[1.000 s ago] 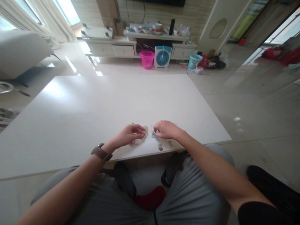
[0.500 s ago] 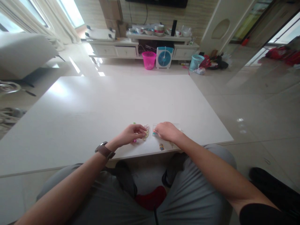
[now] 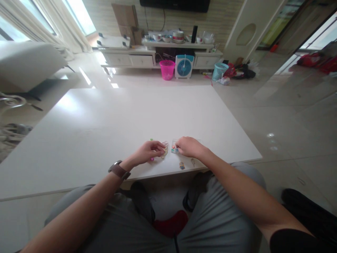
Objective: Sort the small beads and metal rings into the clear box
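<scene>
A small clear box (image 3: 174, 151) with colourful beads, red, green and blue, lies near the table's front edge. My right hand (image 3: 190, 146) is over it and hides most of it. Its fingers are closed and point down among the beads; what they hold, if anything, is hidden. My left hand (image 3: 150, 151) rests beside a small pile of pale metal rings (image 3: 165, 149), thumb and fingers apart, fingertips at the pile's edge. Small green (image 3: 151, 140) and pink pieces (image 3: 152, 159) show around the left hand. A yellow-and-blue cartoon charm (image 3: 182, 165) and a small pale key-ring-like piece (image 3: 193, 162) lie closer to me.
The white table (image 3: 131, 112) stretches ahead, its front edge just above my knees. Beyond it on the floor stand a pink basket (image 3: 167, 69), a blue fan (image 3: 184, 66) and a light blue basket (image 3: 219, 71), before a white cabinet (image 3: 119, 59) with dishes on top.
My right hand has shifted slightly, and more of the beads in the clear box show. The pale piece near the charm is less covered. The left hand stays by the rings.
</scene>
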A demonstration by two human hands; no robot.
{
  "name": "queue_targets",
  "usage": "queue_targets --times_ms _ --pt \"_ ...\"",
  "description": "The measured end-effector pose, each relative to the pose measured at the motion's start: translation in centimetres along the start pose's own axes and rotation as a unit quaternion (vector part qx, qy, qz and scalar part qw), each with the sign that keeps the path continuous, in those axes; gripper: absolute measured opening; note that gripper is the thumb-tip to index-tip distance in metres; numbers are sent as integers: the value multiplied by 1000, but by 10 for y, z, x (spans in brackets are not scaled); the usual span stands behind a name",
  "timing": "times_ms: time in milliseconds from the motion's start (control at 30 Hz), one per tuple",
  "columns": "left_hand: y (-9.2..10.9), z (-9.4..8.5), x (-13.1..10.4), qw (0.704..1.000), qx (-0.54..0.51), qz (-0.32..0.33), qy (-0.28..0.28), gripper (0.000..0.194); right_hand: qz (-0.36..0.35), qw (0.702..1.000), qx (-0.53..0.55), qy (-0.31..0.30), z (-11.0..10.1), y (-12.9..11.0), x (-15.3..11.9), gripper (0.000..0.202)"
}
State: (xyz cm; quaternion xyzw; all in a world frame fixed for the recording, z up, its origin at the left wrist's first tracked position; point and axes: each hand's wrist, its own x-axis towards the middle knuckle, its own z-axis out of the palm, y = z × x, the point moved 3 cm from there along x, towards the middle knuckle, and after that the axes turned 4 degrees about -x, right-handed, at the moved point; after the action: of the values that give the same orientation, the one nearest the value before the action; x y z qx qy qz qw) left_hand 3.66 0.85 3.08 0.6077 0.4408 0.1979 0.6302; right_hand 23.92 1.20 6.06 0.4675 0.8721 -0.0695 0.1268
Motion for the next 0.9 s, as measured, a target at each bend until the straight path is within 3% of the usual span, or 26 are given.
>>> queue_targets --times_ms 500,900 --pt "-3 0 1 1000 0 8 -6 42 -31 999 23 -18 1 -1 -1 38" --pt "0 1 0 1000 4 -1 -7 41 -31 999 33 -24 -2 -2 -1 35"
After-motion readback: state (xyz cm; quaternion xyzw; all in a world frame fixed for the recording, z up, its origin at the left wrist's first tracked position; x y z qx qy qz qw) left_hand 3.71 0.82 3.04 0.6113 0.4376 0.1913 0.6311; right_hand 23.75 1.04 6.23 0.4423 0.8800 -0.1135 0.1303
